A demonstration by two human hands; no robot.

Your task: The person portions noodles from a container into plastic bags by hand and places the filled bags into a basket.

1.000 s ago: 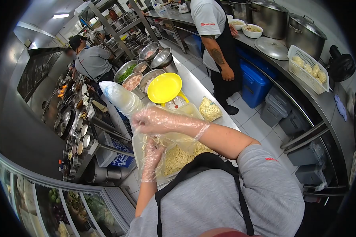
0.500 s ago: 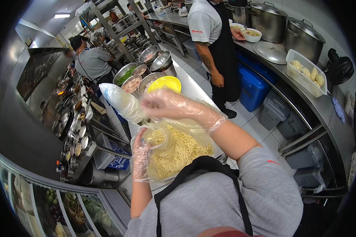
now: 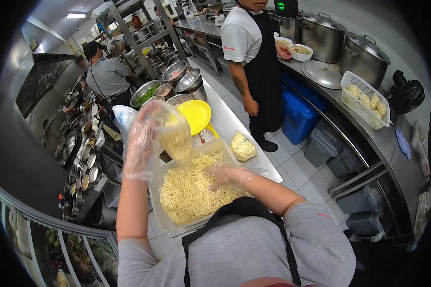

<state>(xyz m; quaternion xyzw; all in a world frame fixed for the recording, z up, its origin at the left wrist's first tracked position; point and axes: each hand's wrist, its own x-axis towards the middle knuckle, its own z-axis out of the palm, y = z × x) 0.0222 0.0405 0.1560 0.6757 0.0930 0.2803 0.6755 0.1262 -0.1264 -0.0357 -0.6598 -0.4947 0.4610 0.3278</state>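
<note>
My left hand (image 3: 141, 138), in a clear plastic glove, is raised over the left side of the tub. It is closed on a clear plastic bag of noodles (image 3: 177, 146), which hangs tilted and slightly blurred. Below it, a translucent rectangular tub (image 3: 157, 196) holds a heap of loose yellow noodles (image 3: 187, 193). At the tub's right side, my gloved right hand (image 3: 227, 176) rests on the noodles with its fingers apart, the tips partly sunk among the strands. A knotted bag of noodles (image 3: 243, 146) lies on the table just beyond that hand.
A yellow plate (image 3: 195, 117) sits on a dial scale (image 3: 202, 138) behind the tub. Metal bowls (image 3: 146, 93) with greens and meat stand farther back. A co-worker (image 3: 256, 62) stands by the right counter, near a white basket (image 3: 365, 100) of noodle portions and large pots (image 3: 364, 52).
My left hand has lifted the bag of noodles up and leftward from the tub. My right hand has dropped from above the bag onto the loose noodles. The scale and knotted bag now show.
</note>
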